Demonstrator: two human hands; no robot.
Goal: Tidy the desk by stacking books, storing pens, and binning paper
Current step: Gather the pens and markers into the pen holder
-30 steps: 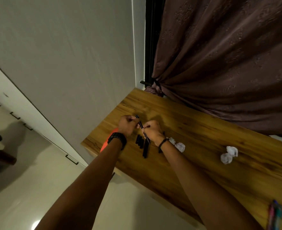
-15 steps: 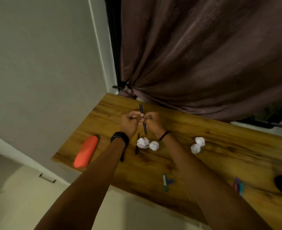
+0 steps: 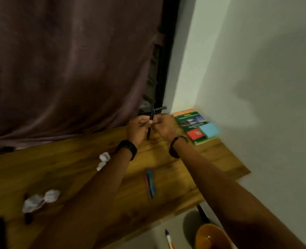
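Nearest me, low on the right, a round orange-brown container with a glossy inside sits on the pale floor. A white pen with a blue tip lies just beside it. Above them runs the worktop, a slab of warm wood with streaky grain and a straight front edge.

On its near left are blurred dark shapes that I cannot identify. Next come two crumpled white paper balls, lumpy, creased and touching each other. A small bundle of coloured pens, slim and laid lengthwise, lies between the two forearms. More paper wads sit just beside the left forearm. The left wrist carries a black watch, the right a thin dark band.

Further on, the left hand and right hand meet over the worktop's far side. Both sets of fingers are curled narrow round one dark pen. It is a thin straight stick held nearly upright between the hands, its top poking above the knuckles.

Just right of the right hand, a stack of books with glossy green covers lies flat in the corner, a pale blue pad on top. Behind hangs a heavy brown curtain in soft folds, beside a plain pale wall.
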